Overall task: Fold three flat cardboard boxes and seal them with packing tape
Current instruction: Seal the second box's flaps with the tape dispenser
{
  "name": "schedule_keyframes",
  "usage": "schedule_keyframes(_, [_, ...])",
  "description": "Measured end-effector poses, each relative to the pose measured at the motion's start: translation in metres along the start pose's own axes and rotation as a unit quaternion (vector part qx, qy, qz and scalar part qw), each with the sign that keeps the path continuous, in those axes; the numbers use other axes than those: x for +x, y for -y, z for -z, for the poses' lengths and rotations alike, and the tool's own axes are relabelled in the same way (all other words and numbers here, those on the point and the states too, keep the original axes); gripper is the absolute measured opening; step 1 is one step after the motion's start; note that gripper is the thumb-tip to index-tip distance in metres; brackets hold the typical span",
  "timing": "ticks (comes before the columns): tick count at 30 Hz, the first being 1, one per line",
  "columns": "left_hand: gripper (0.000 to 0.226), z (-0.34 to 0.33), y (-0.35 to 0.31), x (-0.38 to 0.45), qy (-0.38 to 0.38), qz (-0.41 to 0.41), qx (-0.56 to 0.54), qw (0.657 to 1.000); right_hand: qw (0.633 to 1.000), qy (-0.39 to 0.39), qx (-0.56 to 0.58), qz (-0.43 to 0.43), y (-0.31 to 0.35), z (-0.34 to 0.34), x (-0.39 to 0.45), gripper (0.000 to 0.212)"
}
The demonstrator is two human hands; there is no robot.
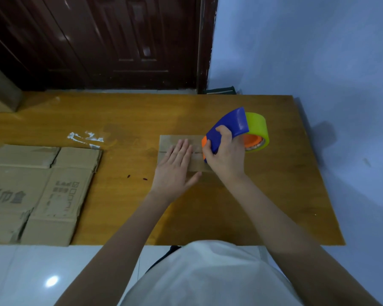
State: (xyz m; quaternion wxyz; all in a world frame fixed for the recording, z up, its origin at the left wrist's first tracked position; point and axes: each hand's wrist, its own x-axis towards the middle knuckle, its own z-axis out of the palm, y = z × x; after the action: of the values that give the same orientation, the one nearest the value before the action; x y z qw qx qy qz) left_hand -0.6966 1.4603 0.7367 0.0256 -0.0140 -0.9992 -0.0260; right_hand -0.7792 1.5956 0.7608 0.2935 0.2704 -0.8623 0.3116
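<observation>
The fingers (182,149) of the left hand (175,171) lie straight and together, pressed flat on the top of the small cardboard box (177,143); nothing is grasped. The right hand (224,155) is curled around the blue handle of the tape dispenser (228,129), thumb over the top, grasping it firmly.

Layout, largest item first:

1. Wooden table (263,195). It carries all work items.
2. Flat cardboard boxes (40,193). They lie unfolded at the left of the table, well apart from the hands. How many sheets are stacked cannot be determined.
3. Small cardboard box. It sits near the centre of the table, folded, with its two top flaps meeting in a seam that runs left to right under the left hand.
4. Tape dispenser. Its orange front end rests at the right end of the seam; the yellow-green tape roll (258,131) stands behind it, beyond the box edge.

Step in hand (judgement): sealing the first folded box along its flap seam. Whether any tape already lies on the seam cannot be determined. The flat boxes appear not yet folded, so the task is in an early stage.

Next move (judgement): draw the dispenser along the seam while the left hand holds the flaps down and level. The left fingers lie on the tape path and must clear it. Keep the dispenser centred on the seam so that both flaps are bonded.

Markings: the flat cardboard carries dark printed characters and a column of box symbols. The print is too blurred to read. No brand is legible on the dispenser or roll.
</observation>
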Motion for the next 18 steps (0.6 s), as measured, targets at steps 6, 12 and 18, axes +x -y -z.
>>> schedule_keyframes(6, [0.085,0.002,-0.005,0.004,0.002,0.022,0.004,1.000,1.000,0.006,0.020,-0.020,-0.002,0.000,-0.001,0.034])
schedule_keyframes(12, [0.095,-0.002,-0.034,0.014,0.001,0.020,-0.006,1.000,0.998,0.009,0.040,-0.054,-0.002,0.000,-0.001,0.034])
schedule_keyframes(18, [0.093,-0.007,-0.035,0.015,0.002,0.029,0.021,0.999,0.990,0.044,0.084,-0.103,-0.010,0.005,0.000,0.041])
